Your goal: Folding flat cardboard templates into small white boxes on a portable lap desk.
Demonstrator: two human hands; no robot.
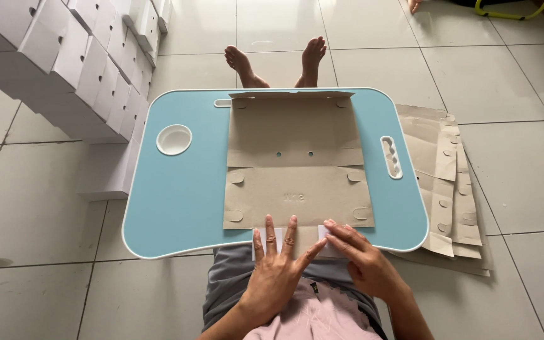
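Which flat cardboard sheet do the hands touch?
The one spread on the blue lap table: the flat brown cardboard sheet, with both hands, left and right, pressing its near edge. The other flat sheets lie stacked on the floor, untouched.

A flat brown cardboard blank [294,160] is being carried by the light-blue tabletop [177,201] — its near edge overhanging the front rim. The tiled floor [524,176] is being covered on one side by a stack of similar blanks [448,182] and on the other by rows of folded white boxes [77,63].
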